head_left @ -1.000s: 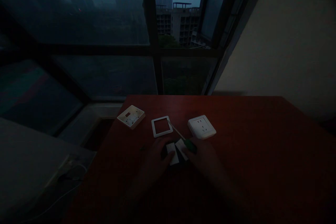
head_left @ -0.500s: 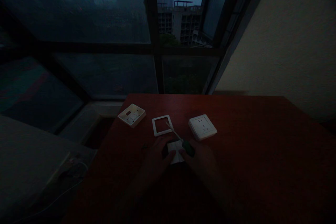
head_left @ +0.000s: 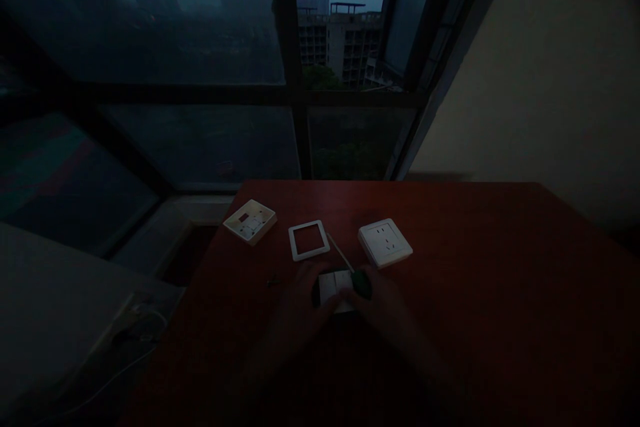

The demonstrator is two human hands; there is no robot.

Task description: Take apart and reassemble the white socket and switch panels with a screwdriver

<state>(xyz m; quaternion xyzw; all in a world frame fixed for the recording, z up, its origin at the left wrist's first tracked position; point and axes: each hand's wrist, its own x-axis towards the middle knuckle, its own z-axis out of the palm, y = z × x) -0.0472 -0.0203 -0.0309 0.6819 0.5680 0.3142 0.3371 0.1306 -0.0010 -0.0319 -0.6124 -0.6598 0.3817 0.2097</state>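
A white two-rocker wall switch [head_left: 329,285] with a dark edge is held low over the table between both hands. My left hand [head_left: 301,295] is closed around its left side, the thumb lying across the front. My right hand [head_left: 384,299] grips a screwdriver [head_left: 361,284] by its green handle, the thin shaft pointing up and left. Its thumb also presses on the switch near the other thumb. Beyond the hands lies an empty white square frame [head_left: 295,255], close to the screwdriver's tip. Dim light hides most finger detail.
On the reddish-brown table [head_left: 480,267], a white socket [head_left: 386,242] on its box stands to the right. An open white back box [head_left: 251,220] lies near the left edge. Small dark pieces, probably screws [head_left: 271,279], lie left of my hands. Windows rise behind.
My thumbs have shifted on the switch, the left one moving right until both nearly meet. The screwdriver's tip has swung slightly right, to the frame's right edge.
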